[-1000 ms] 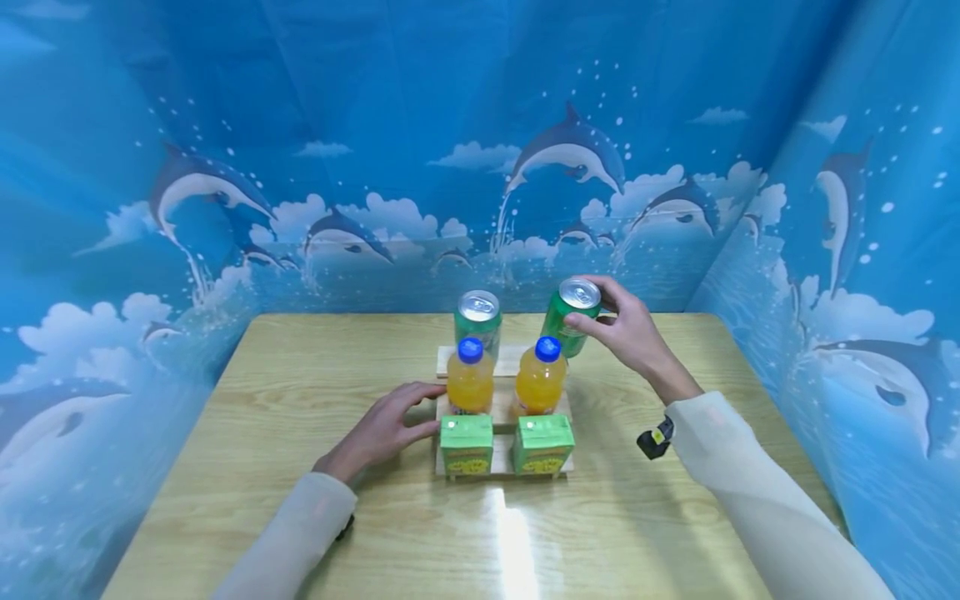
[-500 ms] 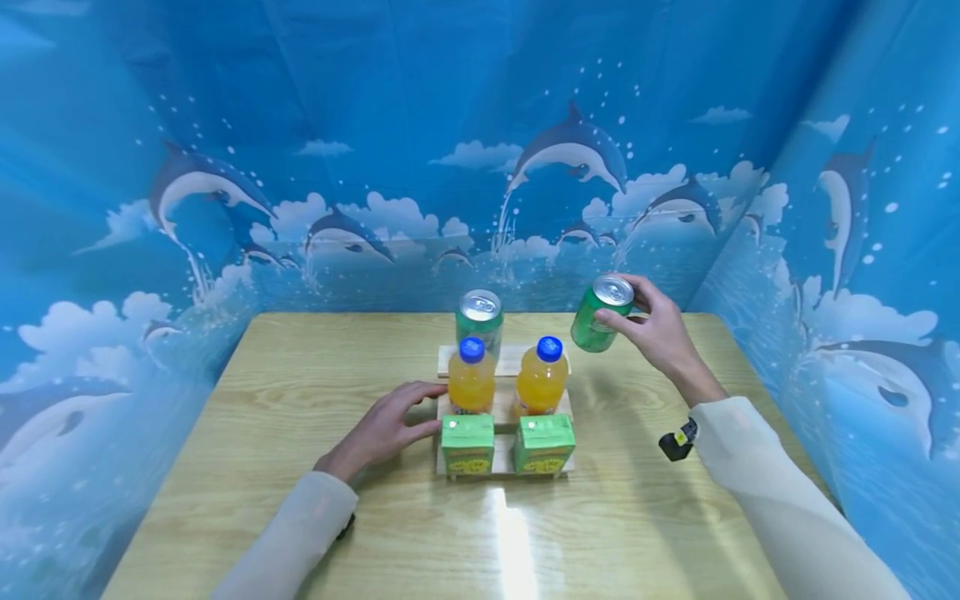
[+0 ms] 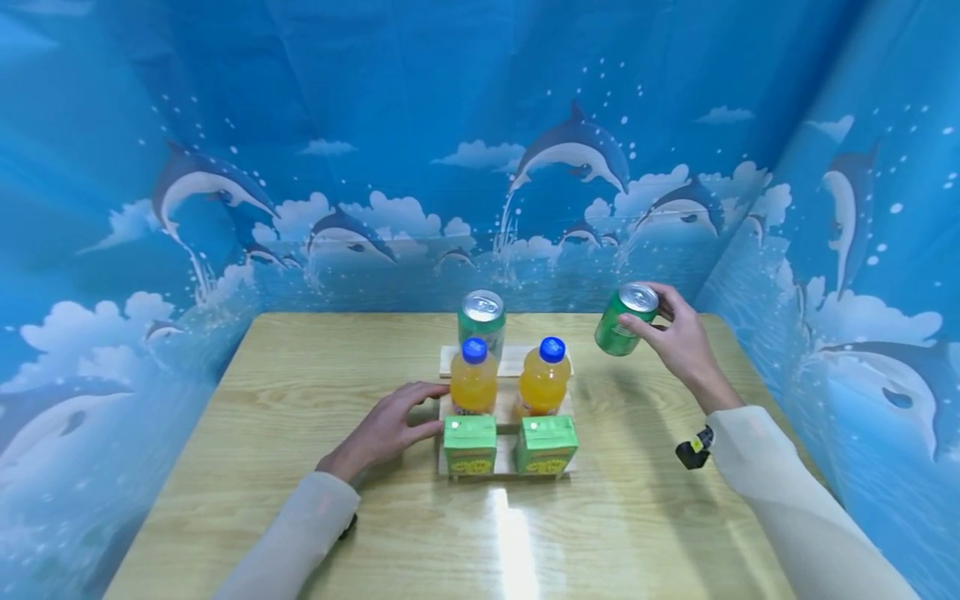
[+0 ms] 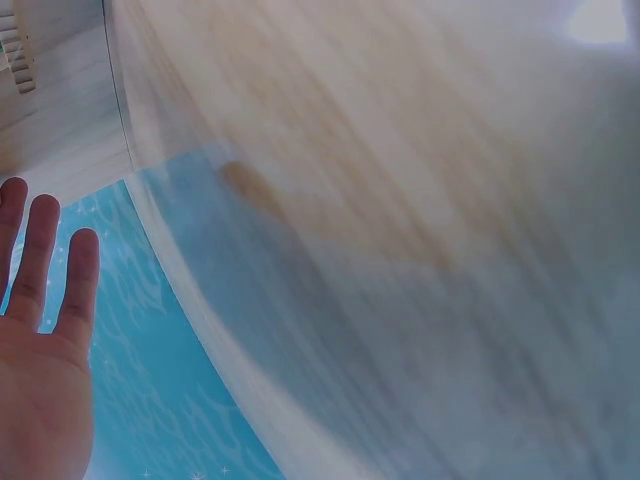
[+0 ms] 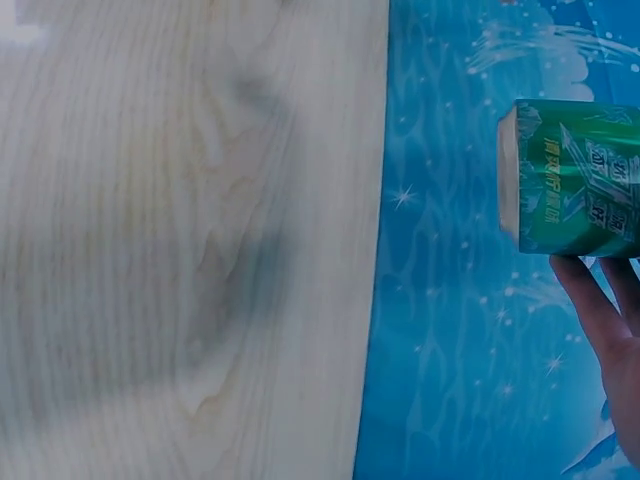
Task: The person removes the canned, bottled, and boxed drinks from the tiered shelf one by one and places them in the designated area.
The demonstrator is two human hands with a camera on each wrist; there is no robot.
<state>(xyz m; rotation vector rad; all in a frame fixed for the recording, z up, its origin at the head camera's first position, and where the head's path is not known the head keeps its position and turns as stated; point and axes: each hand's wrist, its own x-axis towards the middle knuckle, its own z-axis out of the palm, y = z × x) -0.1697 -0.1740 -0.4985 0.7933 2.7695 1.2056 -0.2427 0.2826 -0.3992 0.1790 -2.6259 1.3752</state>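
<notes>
In the head view my right hand [image 3: 678,337] holds a green soda can [image 3: 618,329] by its upper side, lifted and tilted over the table's back right. The right wrist view shows the can [image 5: 575,180] with fingers against its side. My left hand [image 3: 386,425] touches the left edge of a stepped wooden rack [image 3: 507,454], thumb and index finger apart; the other fingers look straight in the left wrist view. A second soda can [image 3: 482,321] stands on the top step. Two orange drink bottles [image 3: 474,379] with blue caps fill the middle step, and two green juice boxes [image 3: 470,446] the lowest.
The rack stands on a light wooden table [image 3: 300,367]. A blue curtain [image 3: 375,125] printed with dolphins hangs behind the table and along its sides. On the top step, wood shows bare to the right of the standing can.
My right hand has carried the can away from the rack's top step, to the right. My left hand stays at the rack's edge.
</notes>
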